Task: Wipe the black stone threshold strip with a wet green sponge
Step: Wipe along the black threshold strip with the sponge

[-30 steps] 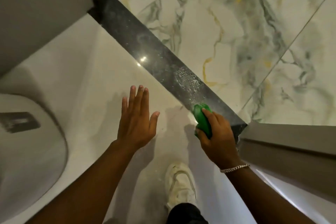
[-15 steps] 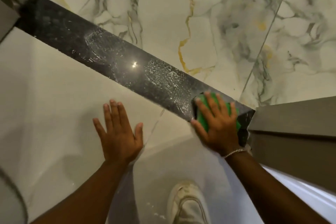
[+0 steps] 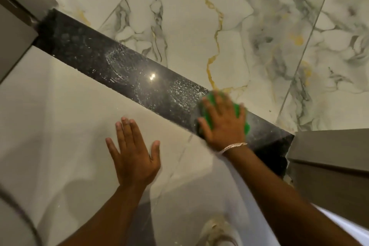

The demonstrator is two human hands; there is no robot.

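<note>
The black stone threshold strip (image 3: 111, 62) runs diagonally from the upper left door frame to the lower right one, with wet, soapy streaks along its middle. My right hand (image 3: 223, 124) lies flat on the green sponge (image 3: 209, 104), pressing it onto the strip near its right end; the sponge shows between and beside the fingers. My left hand (image 3: 133, 152) rests open, palm down, on the pale floor tile just below the strip, holding nothing.
Grey door frames stand at the upper left (image 3: 18, 16) and at the right (image 3: 331, 158). Marble-patterned tiles (image 3: 229, 26) lie beyond the strip. My white shoe (image 3: 217, 231) shows at the bottom, and a white curved fixture (image 3: 14, 223) at the bottom left.
My right hand went from gripping the sponge at the strip's edge to pressing it flat on the strip, then slid it slightly left. More wet streaks show. The left hand stayed on the tile.
</note>
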